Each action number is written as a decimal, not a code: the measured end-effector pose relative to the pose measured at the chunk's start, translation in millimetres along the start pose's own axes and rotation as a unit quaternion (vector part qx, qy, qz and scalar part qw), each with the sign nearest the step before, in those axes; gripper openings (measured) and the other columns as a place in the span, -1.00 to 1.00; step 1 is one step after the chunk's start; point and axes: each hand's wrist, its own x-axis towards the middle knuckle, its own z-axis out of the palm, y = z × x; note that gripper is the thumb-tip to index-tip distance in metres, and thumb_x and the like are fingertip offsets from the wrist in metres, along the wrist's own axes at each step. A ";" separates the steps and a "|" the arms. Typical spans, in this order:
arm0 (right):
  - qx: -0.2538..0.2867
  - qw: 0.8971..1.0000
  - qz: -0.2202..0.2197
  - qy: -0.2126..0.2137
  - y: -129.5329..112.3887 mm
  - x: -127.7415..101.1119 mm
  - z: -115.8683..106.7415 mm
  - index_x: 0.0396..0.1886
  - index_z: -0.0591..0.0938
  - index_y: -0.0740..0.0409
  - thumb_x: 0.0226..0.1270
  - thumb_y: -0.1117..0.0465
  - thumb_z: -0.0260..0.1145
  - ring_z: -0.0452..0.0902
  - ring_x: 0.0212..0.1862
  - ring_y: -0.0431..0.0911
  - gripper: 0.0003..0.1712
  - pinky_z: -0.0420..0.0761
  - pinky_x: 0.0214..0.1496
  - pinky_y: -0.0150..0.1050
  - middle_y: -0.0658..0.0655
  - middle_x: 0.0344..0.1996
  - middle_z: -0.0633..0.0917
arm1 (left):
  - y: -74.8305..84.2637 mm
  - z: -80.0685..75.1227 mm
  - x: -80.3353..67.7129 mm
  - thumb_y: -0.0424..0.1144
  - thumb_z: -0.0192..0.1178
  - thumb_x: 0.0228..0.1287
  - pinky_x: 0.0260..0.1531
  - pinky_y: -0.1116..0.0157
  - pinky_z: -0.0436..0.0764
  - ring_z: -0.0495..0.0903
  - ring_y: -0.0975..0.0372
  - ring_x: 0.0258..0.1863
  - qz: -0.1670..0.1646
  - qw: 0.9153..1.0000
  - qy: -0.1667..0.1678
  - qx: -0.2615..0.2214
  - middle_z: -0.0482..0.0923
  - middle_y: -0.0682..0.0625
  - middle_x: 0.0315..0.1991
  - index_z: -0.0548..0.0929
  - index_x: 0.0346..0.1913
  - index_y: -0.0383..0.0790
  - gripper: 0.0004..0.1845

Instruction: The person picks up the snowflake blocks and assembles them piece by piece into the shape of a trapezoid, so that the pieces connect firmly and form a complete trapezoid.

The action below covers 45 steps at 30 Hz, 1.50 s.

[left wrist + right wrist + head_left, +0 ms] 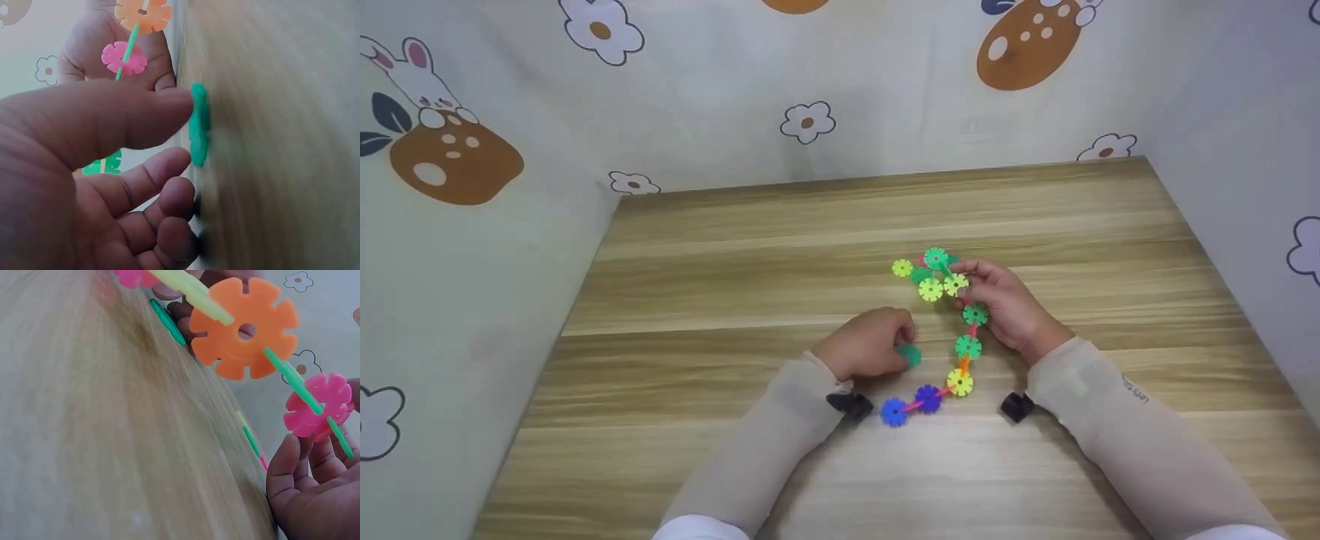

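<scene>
One right hand (1011, 306) pinches a multicoloured notched-plastic-disc chain (968, 347); the left hand (866, 343), grip unclear, touches a green plastic disc (912, 355), apparently picking up, needing firm pinch.

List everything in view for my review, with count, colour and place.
Disc chain: one, multicoloured, right of the table's centre; overlapping discs, not fully countable.
Green disc: one, green, left of the chain.
Table: one, brown wood-grain, beneath everything.
Patterned backdrop: three sides, pale with flowers and brown fruit, beyond the table.
Wrist devices: two, black, one by each wrist.
Sleeves: two, beige, on the forearms.
Left hand: one, thumb at the green disc.
Right hand: one, pinching the chain.
</scene>
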 end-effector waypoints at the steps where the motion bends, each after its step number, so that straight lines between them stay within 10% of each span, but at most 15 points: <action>1: -0.001 1.000 0.000 0.000 0.1 0.1 0.0 0.08 0.47 0.35 0.20 0.51 0.17 0.47 -0.38 -0.16 -0.59 0.58 -0.19 -0.27 0.05 -0.27 0.57 | 0.1 0.1 -0.2 -0.21 0.35 0.08 -0.31 0.31 0.48 0.45 0.23 -0.35 0.001 1.000 0.001 0.002 0.49 0.08 -0.35 0.58 -0.20 -0.08 -0.77; 7: -0.004 1.000 -0.004 -0.001 0.7 0.5 0.0 0.08 0.48 0.35 0.19 0.51 0.17 0.45 -0.37 -0.16 -0.59 0.58 -0.17 -0.26 0.04 -0.23 0.58 | 0.4 1.0 -1.2 -0.19 0.34 0.10 -0.45 0.33 0.43 0.42 0.25 -0.44 -0.001 1.000 0.012 0.010 0.45 0.11 -0.43 0.54 -0.34 -0.04 -0.85; 12: 0.004 1.000 -0.010 -0.014 1.9 -0.2 0.4 0.06 0.49 0.32 0.19 0.51 0.18 0.45 -0.39 -0.16 -0.60 0.58 -0.17 -0.25 0.04 -0.27 0.58 | -2.8 0.6 1.2 -0.27 0.27 0.19 -0.44 0.34 0.41 0.42 0.24 -0.43 -0.002 0.995 0.058 -0.076 0.43 0.10 -0.45 0.45 -0.34 -0.07 -0.84; 18: 0.004 0.998 -0.019 -0.067 2.4 -2.0 2.9 0.13 0.46 0.33 0.24 0.50 0.22 0.54 -0.27 -0.08 -0.56 0.60 -0.11 -0.22 0.06 -0.28 0.63 | -7.0 0.2 6.4 -0.31 0.24 0.18 -0.49 0.33 0.38 0.38 0.26 -0.48 0.000 0.961 0.163 -0.224 0.36 0.05 -0.50 0.41 -0.41 -0.15 -0.82; 25: -0.002 0.997 -0.024 -0.079 0.5 -3.1 5.0 0.19 0.41 0.36 0.27 0.48 0.24 0.58 -0.27 -0.08 -0.52 0.61 -0.15 -0.29 0.06 -0.29 0.62 | -5.6 2.8 7.8 -0.31 0.24 0.20 -0.55 0.34 0.35 0.36 0.29 -0.56 0.014 0.937 0.187 -0.295 0.40 0.05 -0.55 0.39 -0.46 -0.16 -0.78; 45: -0.013 0.996 -0.025 -0.090 2.2 -3.0 3.3 0.17 0.42 0.32 0.28 0.52 0.21 0.60 -0.23 -0.05 -0.54 0.61 -0.08 -0.26 0.09 -0.26 0.64 | -4.3 5.7 8.4 -0.21 0.38 0.17 -0.52 0.35 0.48 0.45 0.28 -0.51 0.037 0.933 0.179 -0.310 0.46 0.04 -0.46 0.38 -0.27 -0.14 -0.68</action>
